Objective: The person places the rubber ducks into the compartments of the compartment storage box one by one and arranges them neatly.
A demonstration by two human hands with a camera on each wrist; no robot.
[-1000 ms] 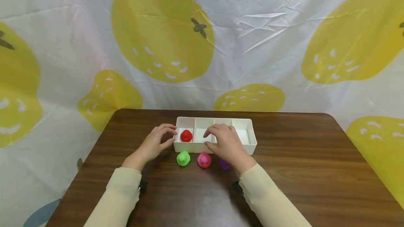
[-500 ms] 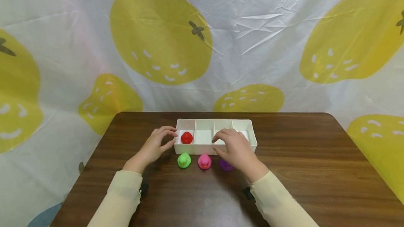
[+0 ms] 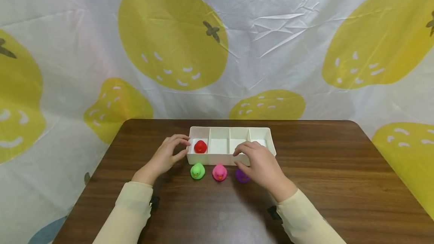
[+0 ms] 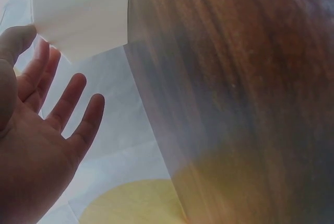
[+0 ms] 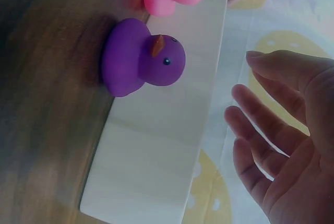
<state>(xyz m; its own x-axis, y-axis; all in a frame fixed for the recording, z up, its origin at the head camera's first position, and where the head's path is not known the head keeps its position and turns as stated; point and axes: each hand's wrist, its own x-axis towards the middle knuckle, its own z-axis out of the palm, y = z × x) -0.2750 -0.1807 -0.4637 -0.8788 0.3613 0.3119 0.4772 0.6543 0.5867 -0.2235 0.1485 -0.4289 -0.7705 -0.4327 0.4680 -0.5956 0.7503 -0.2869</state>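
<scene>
One duck in so far — the red duck (image 3: 200,146) sits in the leftmost slot of the white tray (image 3: 217,159). Green duck (image 3: 197,171), pink duck (image 3: 219,172) and purple duck (image 3: 242,176) wait on the table (image 3: 339,183) just before it. Left hand (image 3: 165,156) rests loose-fingered at the tray's end; right hand (image 3: 259,163) hovers over the purple duck — both hold nothing.

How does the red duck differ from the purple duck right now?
The red duck sits inside the white tray's leftmost compartment; the purple duck stands on the table in front of the tray. The red one is beside the left hand, the purple beside the right hand. Neither is held.
</scene>
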